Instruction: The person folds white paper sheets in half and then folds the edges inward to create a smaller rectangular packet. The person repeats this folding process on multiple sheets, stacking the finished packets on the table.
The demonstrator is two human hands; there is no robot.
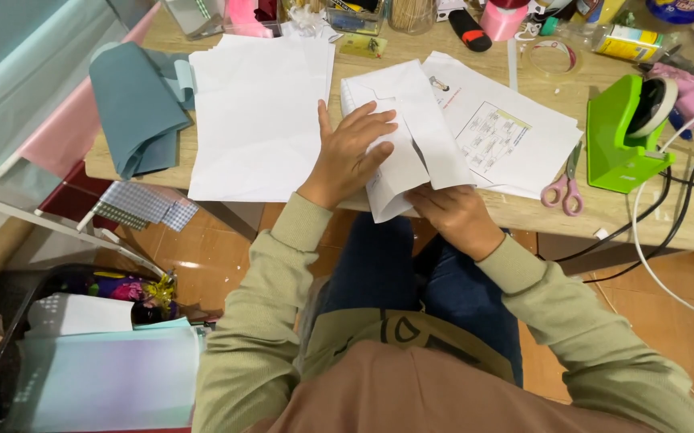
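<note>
The folded paper (401, 136) lies at the front edge of the surface (683, 212), partly hanging over it. The left hand (351, 152) presses flat and open on it; the right hand (453, 212) pinches its lower edge. It looks light, thin and easily creased, so holding by the edges seems best.

Even, soft indoor light; sharp centre, slight wide-angle bending at edges.

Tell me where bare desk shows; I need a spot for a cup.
Bare wood shows between the pink-handled scissors and the desk front edge, below the green tape dispenser. Paper sheets cover the middle; the back edge is crowded with clutter.
</note>
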